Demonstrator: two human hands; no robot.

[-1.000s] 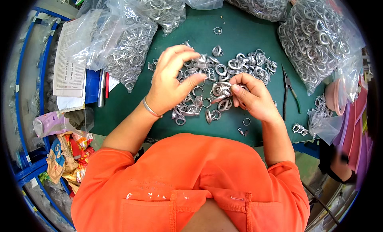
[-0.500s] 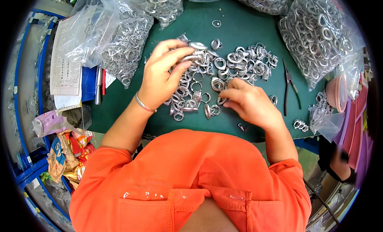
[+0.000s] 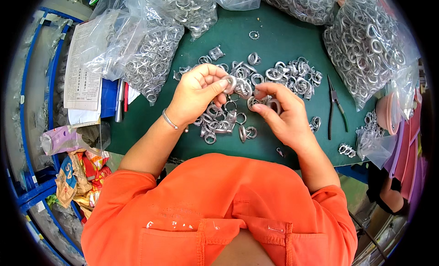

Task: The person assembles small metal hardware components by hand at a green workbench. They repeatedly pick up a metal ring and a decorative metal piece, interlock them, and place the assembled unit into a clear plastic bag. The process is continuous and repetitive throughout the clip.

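My left hand (image 3: 201, 90) pinches a silvery metal ring (image 3: 230, 84) between thumb and fingers, over the pile on the green table (image 3: 192, 145). Close beside it on the right, my right hand (image 3: 286, 110) is closed on metal rings (image 3: 274, 106), seen between thumb and forefinger; their exact number is partly hidden. Loose grey rings (image 3: 215, 124) lie heaped under and below the hands. A second heap of rings (image 3: 299, 76) spreads to the right, behind my right hand. A pair of rings (image 3: 247, 134) rests apart near the front.
Clear bags full of rings stand at the back left (image 3: 153, 55) and back right (image 3: 366, 42). Green-handled pliers (image 3: 335, 106) lie at the right, near a pink cup (image 3: 388, 114). Printed papers (image 3: 83, 69) and a blue rack (image 3: 27, 106) are at the left. Another person's arm (image 3: 391, 197) shows at lower right.
My left hand has turned and come down toward the middle with a ring in its pinch. My right hand has risen from the table and opened slightly around rings, nearing the left.
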